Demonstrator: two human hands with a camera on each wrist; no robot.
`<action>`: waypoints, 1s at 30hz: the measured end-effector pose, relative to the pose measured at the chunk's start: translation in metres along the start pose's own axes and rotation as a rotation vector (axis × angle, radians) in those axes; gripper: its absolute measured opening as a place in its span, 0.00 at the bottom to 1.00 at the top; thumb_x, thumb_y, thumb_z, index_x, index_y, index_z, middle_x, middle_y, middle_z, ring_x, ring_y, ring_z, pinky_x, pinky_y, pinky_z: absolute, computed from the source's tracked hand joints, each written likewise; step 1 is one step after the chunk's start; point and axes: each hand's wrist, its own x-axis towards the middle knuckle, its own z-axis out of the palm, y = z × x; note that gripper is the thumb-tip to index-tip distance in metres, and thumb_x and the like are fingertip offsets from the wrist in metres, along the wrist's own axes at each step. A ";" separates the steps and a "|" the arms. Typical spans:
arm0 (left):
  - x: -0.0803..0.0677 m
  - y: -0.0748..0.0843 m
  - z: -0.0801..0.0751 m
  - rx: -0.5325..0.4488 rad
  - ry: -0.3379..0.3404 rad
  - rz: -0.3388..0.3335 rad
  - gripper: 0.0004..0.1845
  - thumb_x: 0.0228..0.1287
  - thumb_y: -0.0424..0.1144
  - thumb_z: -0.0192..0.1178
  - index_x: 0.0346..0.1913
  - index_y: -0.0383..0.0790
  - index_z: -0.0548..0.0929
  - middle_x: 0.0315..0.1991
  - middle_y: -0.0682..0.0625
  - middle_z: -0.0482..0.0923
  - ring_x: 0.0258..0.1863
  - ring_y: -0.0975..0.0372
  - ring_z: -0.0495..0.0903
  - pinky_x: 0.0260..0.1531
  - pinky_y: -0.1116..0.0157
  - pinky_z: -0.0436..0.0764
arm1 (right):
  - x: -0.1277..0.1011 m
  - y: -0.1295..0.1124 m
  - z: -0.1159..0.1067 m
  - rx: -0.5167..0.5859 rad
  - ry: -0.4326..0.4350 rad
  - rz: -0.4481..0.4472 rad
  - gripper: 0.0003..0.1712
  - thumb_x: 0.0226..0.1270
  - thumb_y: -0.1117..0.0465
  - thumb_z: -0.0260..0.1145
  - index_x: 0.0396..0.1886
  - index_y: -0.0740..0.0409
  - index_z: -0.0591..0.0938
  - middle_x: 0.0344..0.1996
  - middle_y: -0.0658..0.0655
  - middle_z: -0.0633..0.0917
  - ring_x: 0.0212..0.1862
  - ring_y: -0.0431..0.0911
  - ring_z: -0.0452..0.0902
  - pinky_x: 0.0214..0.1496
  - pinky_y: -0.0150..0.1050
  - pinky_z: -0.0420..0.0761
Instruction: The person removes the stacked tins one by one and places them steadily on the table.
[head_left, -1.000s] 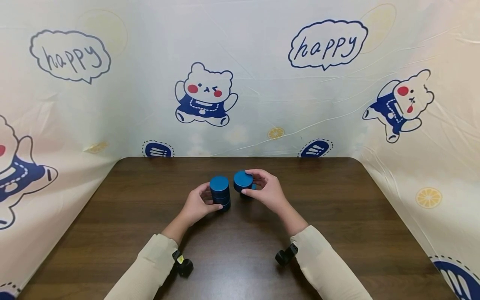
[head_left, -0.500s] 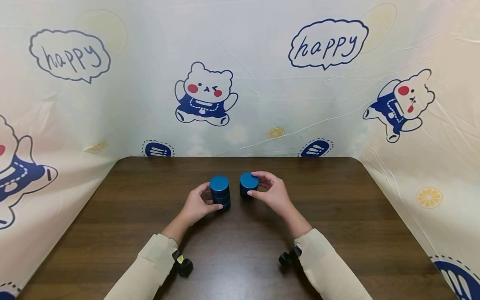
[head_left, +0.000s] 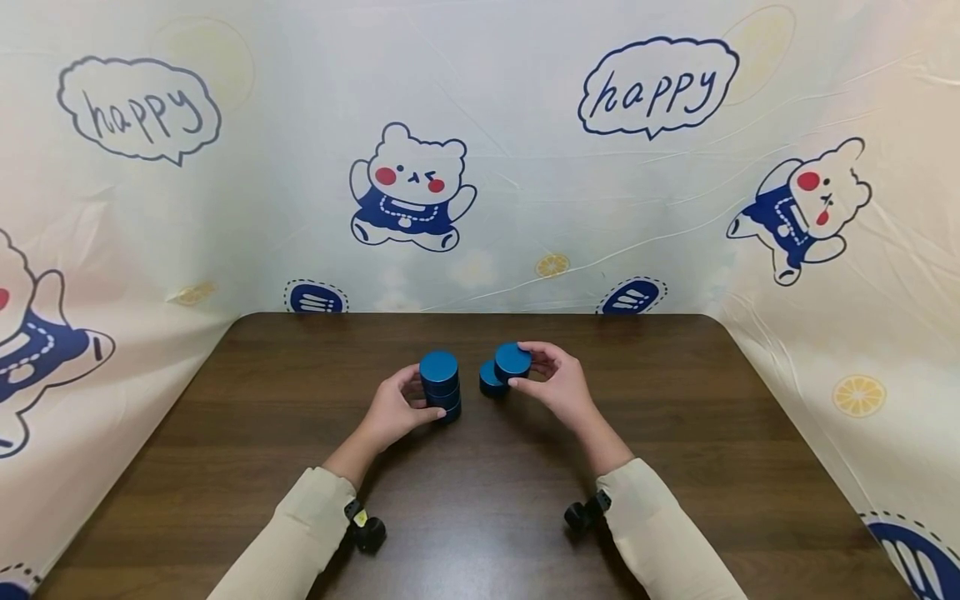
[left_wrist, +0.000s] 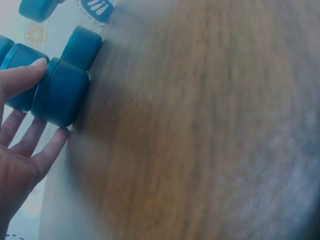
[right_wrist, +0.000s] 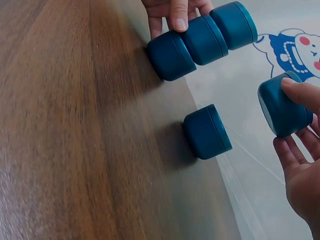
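Note:
Three small blue round tins form an upright stack [head_left: 441, 390] on the table. My left hand [head_left: 393, 408] grips the stack low down, thumb at the near side and fingers round the left. Just to its right, a single blue tin [head_left: 490, 382] stands on the tabletop, seen whole in the right wrist view. My right hand [head_left: 558, 387] holds another blue tin [right_wrist: 282, 107] between thumb and fingers. This held tin is raised off the table, tilted in the right wrist view, and partly overlaps the single tin in the head view.
The brown wooden table [head_left: 480, 500] runs back to a pale cloth backdrop [head_left: 525, 192] printed with bears and lettering. Black wrist cameras hang at both beige sleeves [head_left: 660, 525].
My right hand has moved to the right with its tin, away from the stack. The single tin, mostly covered before, now shows to its left. My left hand and the stack stay put.

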 end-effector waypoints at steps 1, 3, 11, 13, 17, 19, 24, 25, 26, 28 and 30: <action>0.000 0.000 0.000 0.001 0.001 -0.001 0.37 0.50 0.23 0.73 0.64 0.30 0.70 0.57 0.34 0.75 0.57 0.41 0.75 0.53 0.48 0.78 | 0.000 0.001 -0.001 -0.004 0.006 0.003 0.30 0.52 0.67 0.78 0.57 0.60 0.80 0.54 0.62 0.81 0.55 0.55 0.77 0.62 0.48 0.76; 0.000 0.000 0.000 0.004 0.001 -0.002 0.37 0.50 0.24 0.73 0.64 0.31 0.70 0.57 0.34 0.75 0.57 0.41 0.75 0.53 0.48 0.78 | -0.001 0.001 -0.002 -0.009 0.018 0.015 0.30 0.52 0.66 0.78 0.56 0.59 0.81 0.54 0.60 0.81 0.54 0.53 0.77 0.61 0.47 0.76; 0.001 -0.002 0.000 0.004 0.000 0.002 0.37 0.49 0.23 0.73 0.64 0.30 0.70 0.57 0.34 0.75 0.56 0.41 0.75 0.53 0.47 0.78 | -0.001 0.008 -0.005 -0.011 0.047 0.033 0.29 0.52 0.68 0.78 0.56 0.58 0.81 0.53 0.60 0.81 0.54 0.53 0.78 0.61 0.47 0.76; 0.001 -0.003 0.000 0.003 0.001 0.004 0.37 0.49 0.23 0.73 0.64 0.30 0.70 0.57 0.34 0.75 0.56 0.41 0.75 0.52 0.47 0.78 | -0.001 0.010 -0.006 -0.007 0.053 0.033 0.29 0.51 0.68 0.78 0.55 0.59 0.81 0.52 0.60 0.81 0.54 0.53 0.77 0.61 0.47 0.76; 0.000 -0.002 0.000 0.004 0.000 0.000 0.37 0.49 0.23 0.73 0.64 0.30 0.70 0.57 0.34 0.75 0.56 0.41 0.75 0.53 0.47 0.78 | -0.001 0.013 -0.008 -0.012 0.064 0.042 0.29 0.51 0.69 0.78 0.55 0.59 0.81 0.53 0.60 0.81 0.54 0.53 0.77 0.61 0.47 0.76; 0.000 -0.002 0.000 0.006 0.002 -0.003 0.37 0.49 0.23 0.73 0.64 0.31 0.70 0.57 0.34 0.75 0.56 0.41 0.75 0.53 0.47 0.77 | -0.002 0.014 -0.009 -0.012 0.065 0.052 0.29 0.51 0.69 0.77 0.56 0.60 0.81 0.53 0.61 0.81 0.55 0.54 0.77 0.61 0.47 0.76; 0.000 0.000 0.000 0.021 0.006 -0.006 0.36 0.50 0.24 0.73 0.64 0.31 0.71 0.57 0.34 0.75 0.56 0.41 0.76 0.53 0.47 0.78 | -0.002 0.015 -0.012 -0.014 0.075 0.092 0.29 0.52 0.69 0.77 0.56 0.58 0.81 0.54 0.60 0.80 0.55 0.54 0.77 0.61 0.46 0.76; 0.000 0.001 0.000 0.024 0.007 -0.007 0.36 0.50 0.24 0.72 0.64 0.31 0.71 0.57 0.34 0.75 0.56 0.41 0.76 0.52 0.47 0.78 | -0.001 0.016 -0.013 -0.014 0.078 0.100 0.29 0.52 0.69 0.77 0.56 0.58 0.81 0.54 0.60 0.80 0.56 0.53 0.76 0.62 0.46 0.75; 0.000 0.001 0.000 0.026 0.007 -0.006 0.36 0.50 0.24 0.72 0.64 0.31 0.71 0.57 0.34 0.75 0.56 0.41 0.76 0.52 0.47 0.78 | -0.002 0.017 -0.013 -0.016 0.079 0.108 0.29 0.52 0.69 0.77 0.56 0.57 0.80 0.55 0.60 0.80 0.56 0.53 0.76 0.62 0.46 0.75; 0.000 0.001 0.000 0.024 0.007 -0.007 0.36 0.50 0.24 0.73 0.64 0.31 0.71 0.57 0.34 0.75 0.56 0.41 0.76 0.53 0.47 0.78 | -0.001 0.019 -0.015 -0.020 0.080 0.115 0.29 0.53 0.69 0.77 0.57 0.57 0.80 0.55 0.59 0.80 0.56 0.53 0.76 0.62 0.45 0.75; 0.000 0.001 0.000 0.018 0.006 -0.010 0.36 0.50 0.24 0.73 0.64 0.31 0.71 0.57 0.34 0.75 0.56 0.41 0.75 0.53 0.47 0.78 | -0.002 0.016 -0.016 -0.024 0.077 0.130 0.29 0.53 0.69 0.76 0.58 0.58 0.80 0.56 0.60 0.79 0.57 0.54 0.76 0.62 0.45 0.74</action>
